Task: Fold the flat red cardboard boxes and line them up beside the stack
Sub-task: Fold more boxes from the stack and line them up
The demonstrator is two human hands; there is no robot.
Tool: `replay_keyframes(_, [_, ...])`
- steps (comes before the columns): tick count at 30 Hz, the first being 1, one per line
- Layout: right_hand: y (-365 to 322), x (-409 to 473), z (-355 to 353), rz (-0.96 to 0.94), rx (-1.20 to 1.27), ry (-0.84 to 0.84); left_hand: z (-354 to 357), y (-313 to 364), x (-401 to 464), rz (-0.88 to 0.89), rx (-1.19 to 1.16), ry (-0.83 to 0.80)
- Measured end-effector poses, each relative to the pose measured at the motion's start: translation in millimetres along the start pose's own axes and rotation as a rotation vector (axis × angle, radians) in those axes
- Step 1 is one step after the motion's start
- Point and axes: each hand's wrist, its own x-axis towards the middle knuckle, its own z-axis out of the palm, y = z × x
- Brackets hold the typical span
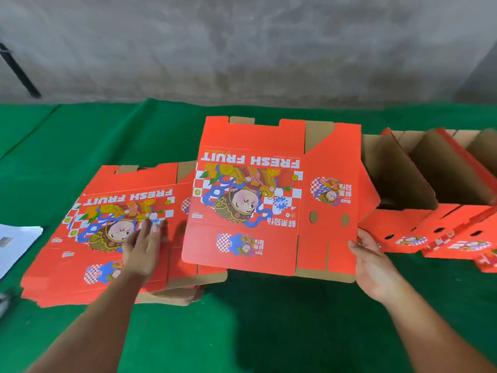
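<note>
A stack of flat red "FRESH FRUIT" boxes (107, 238) lies on the green table at the left. My left hand (144, 249) rests flat on the top sheet with straight fingers. One flat red box (269, 195) is lifted off the stack and held tilted over the table's middle. My right hand (373, 262) grips its lower right edge, thumb on the printed face. Folded open boxes (430, 189) stand in a row at the right, their brown insides showing.
The green cloth-covered table (255, 332) runs up to a grey concrete wall (242, 44). White paper (16, 243) lies at the left edge. A dark rod (18, 71) leans against the wall at far left.
</note>
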Motion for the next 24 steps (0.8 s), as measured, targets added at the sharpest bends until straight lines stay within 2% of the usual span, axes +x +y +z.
replay_keyframes(3, [-9,1,-12,-0.024,-0.009,0.049,-8,5,12,-0.012,-0.067,-0.023])
replay_keyframes(6, [-17,1,-30,-0.04,-0.03,0.058,-9,18,17,-0.017,-0.036,-0.035])
replay_keyframes(8, [-22,0,-45,-0.025,-0.025,0.066,1,48,19,0.028,-0.159,-0.065])
replay_keyframes(9, [-25,-2,-51,-0.014,-0.017,0.055,9,67,18,0.015,-0.292,-0.121])
replay_keyframes(11, [-30,-7,-58,0.009,-0.024,0.003,26,109,12,-0.073,-0.561,-0.347])
replay_keyframes(13, [-31,-14,-60,0.029,-0.043,-0.047,43,132,-7,-0.037,-0.687,-0.536])
replay_keyframes(18, [-27,-15,-40,0.03,0.013,-0.003,65,133,-32,0.036,-0.916,-0.379])
replay_keyframes(21, [-26,-11,-18,0.052,0.068,0.012,72,136,-36,0.042,-0.978,-0.449])
replay_keyframes(24, [-22,-11,2,0.176,-0.011,-0.07,89,145,-56,0.202,-0.937,-0.529])
